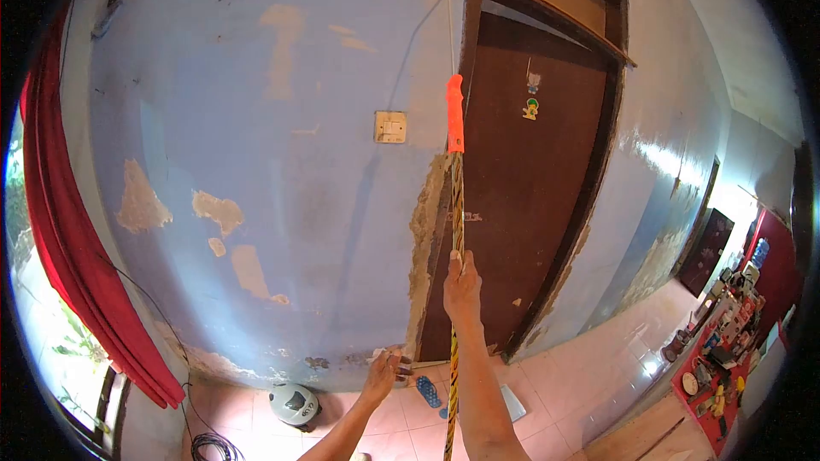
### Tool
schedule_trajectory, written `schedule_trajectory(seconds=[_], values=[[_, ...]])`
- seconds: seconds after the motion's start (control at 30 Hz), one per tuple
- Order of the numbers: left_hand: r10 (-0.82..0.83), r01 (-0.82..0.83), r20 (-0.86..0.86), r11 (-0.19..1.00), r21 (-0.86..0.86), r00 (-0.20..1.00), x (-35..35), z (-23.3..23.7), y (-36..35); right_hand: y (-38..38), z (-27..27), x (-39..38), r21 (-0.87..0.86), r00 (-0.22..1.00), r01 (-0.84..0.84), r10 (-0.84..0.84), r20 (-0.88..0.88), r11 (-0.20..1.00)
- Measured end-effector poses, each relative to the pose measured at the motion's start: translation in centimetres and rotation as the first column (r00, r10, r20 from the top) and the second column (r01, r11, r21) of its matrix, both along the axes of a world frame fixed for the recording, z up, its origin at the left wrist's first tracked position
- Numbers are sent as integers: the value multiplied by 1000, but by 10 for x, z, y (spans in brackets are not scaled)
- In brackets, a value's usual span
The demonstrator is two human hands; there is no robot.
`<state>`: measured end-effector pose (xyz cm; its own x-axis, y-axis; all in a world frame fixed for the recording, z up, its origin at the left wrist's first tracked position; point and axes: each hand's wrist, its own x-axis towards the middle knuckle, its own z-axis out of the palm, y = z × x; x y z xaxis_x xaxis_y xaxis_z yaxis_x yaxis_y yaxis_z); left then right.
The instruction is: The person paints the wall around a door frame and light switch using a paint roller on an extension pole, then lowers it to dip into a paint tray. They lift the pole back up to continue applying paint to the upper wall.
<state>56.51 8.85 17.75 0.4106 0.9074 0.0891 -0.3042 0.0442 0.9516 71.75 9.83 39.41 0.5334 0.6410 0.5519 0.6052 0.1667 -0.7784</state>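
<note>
Pale blue, patch-worn wall; dark brown wooden door; long black-and-yellow patterned pole in hand.
Largest first: the wall's paint is broken by bare tan patches beside the red fabric curtain, and a rough strip runs along the door edge. None of this surface looks mended; the damage is plain to see. The pole stands about upright in the view, before the door's left edge, its orange-red plastic end piece uppermost; its lower end runs out of view. The right hand has its fingers closed round the shaft. The left hand is off the pole, low by the wall, fingers partly curled; whether they pinch the small whitish bit there, I cannot tell. A grey rounded helmet sits on the pink tiled floor.
</note>
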Motion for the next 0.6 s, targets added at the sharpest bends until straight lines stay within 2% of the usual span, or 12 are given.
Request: schedule_trajectory(seconds=[0.1,0.13,0.2,0.27,0.33,0.4,0.47,0.53,0.6], values=[[-13,13,0,1000,9,1000,2,-6,-2,20,-10,6,-12,1000,-10,10,-29,1000],[-17,17,-14,1000,22,1000,2,-7,-2,17,-3,2,-13,1000,-9,9,-28,1000],[-29,29,-23,1000,-2,999,6,-6,-5,10,19,-6,-39,990,-118,114,-84,992],[-42,41,-32,999,-27,999,10,-14,-5,27,24,-2,-12,993,-106,105,-52,994],[-56,55,78,998,7,995,13,-29,-4,32,31,-1,16,995,-97,98,-21,995],[-56,55,64,998,18,996,12,-35,-6,23,40,-7,12,985,-155,156,-71,988],[-55,53,54,998,32,997,9,-30,-10,29,15,-6,17,993,-101,102,-57,995],[-37,36,-40,999,-26,999,6,-23,-11,28,-14,-7,24,998,-50,51,-43,998],[-48,47,-48,998,-30,998,2,-25,-9,19,-43,-9,-69,998,-53,50,-34,996]])
